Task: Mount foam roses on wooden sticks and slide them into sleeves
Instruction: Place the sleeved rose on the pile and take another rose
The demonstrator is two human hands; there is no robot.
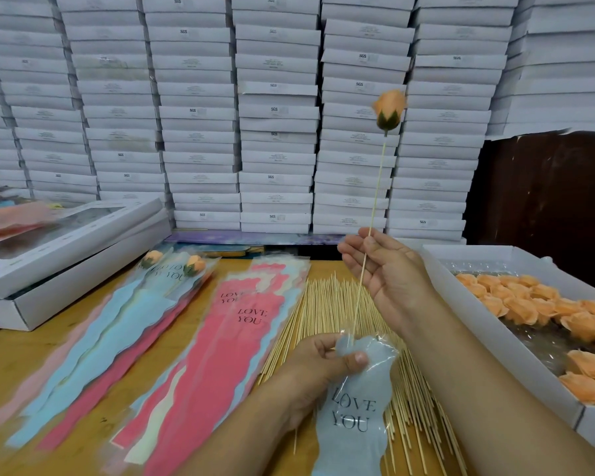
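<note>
Your right hand (389,273) holds a wooden stick (371,218) upright above the surface (11,365), thumb and curled fingers (349,250) pinching it about midway along its length. An orange foam rose (389,109) with a green base sits on the stick's top end, raised in front of the wall of stacked white boxes (275,115). The stick's lower end meets the open mouth of a pale blue sleeve (354,413) printed "LOVE YOU"; whether the tip is already inside cannot be told. Your left hand (318,365) grips that sleeve near its top, thumb pressed over the front and fingers curled behind, and the sleeve hangs down toward you.

Under both hands lies a spread pile of bare wooden sticks (327,310). Left of it, a fan of flat sleeves (227,341) in pink, blue and cream lies on the surface. Farther left, a second row of sleeves (117,324) carries two finished roses (194,264) at its far end, already sleeved. To your right, a white tray (495,324) lined with clear film holds loose orange rose heads (536,307). At far left, a white window box (69,235) rests tilted on other flat boxes.
</note>
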